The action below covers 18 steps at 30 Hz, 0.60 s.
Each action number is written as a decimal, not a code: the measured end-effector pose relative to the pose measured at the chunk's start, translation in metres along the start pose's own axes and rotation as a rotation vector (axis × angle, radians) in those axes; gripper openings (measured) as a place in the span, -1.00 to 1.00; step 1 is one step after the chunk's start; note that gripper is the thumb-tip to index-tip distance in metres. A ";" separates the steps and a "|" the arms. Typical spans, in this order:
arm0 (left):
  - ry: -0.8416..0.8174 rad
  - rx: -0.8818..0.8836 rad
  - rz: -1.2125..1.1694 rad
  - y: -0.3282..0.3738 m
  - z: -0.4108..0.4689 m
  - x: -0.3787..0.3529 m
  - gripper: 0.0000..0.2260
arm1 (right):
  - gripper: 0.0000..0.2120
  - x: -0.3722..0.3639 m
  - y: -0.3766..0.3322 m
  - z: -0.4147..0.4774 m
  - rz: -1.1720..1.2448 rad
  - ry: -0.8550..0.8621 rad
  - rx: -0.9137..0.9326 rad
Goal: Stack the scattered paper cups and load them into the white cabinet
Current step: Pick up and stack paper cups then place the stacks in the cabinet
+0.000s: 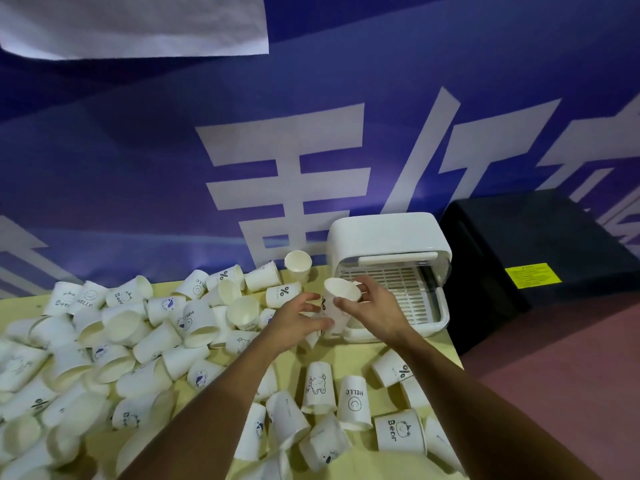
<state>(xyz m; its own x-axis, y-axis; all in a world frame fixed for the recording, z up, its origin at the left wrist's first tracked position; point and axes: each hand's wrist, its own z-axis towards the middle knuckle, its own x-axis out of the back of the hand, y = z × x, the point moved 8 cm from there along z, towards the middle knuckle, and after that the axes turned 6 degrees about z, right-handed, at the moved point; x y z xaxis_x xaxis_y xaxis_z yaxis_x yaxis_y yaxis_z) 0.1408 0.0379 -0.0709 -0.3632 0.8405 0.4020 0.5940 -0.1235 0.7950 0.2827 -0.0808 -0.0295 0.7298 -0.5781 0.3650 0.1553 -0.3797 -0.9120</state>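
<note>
Just right of frame centre, I have my right hand (372, 308) wrapped around the rim of an upright paper cup (337, 303) marked "%", fingers curled shut on it, while my left hand (298, 322) cups half-open against its lower side, seemingly steadying it; I can't tell whether more cups are nested beneath. I judge it is held there because the white cabinet (388, 244) sits just behind, lid raised over a slatted tray, ready for loading. Scattered cups (138, 344) crowd the yellow counter (356, 355) across the lower left, printed "HELLO", "Bear" and "%". Large white characters run across the blue banner (138, 150) behind.
</note>
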 end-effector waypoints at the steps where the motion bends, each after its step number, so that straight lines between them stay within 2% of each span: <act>1: 0.004 0.003 -0.009 0.000 0.001 0.003 -0.40 | -0.55 0.007 -0.004 0.002 0.002 0.039 0.019; 5: 0.025 0.028 -0.005 -0.006 0.008 0.013 -0.44 | -0.57 0.030 -0.018 0.003 0.003 0.140 0.094; 10: 0.033 0.034 0.034 -0.008 0.011 0.014 -0.54 | -0.48 0.045 -0.008 0.001 -0.042 0.223 0.107; 13: 0.032 0.032 0.048 -0.011 0.012 0.010 -0.57 | -0.33 0.044 0.010 -0.002 -0.117 0.228 0.071; 18: 0.047 0.064 0.064 -0.025 0.016 0.008 -0.57 | -0.28 0.029 0.032 0.004 -0.297 0.160 0.019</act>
<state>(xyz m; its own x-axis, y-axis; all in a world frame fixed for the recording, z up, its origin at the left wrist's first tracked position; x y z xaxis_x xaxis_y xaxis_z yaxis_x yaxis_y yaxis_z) 0.1348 0.0566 -0.0943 -0.3553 0.8064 0.4728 0.6612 -0.1406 0.7369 0.3111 -0.1070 -0.0494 0.5376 -0.5506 0.6386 0.3590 -0.5359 -0.7642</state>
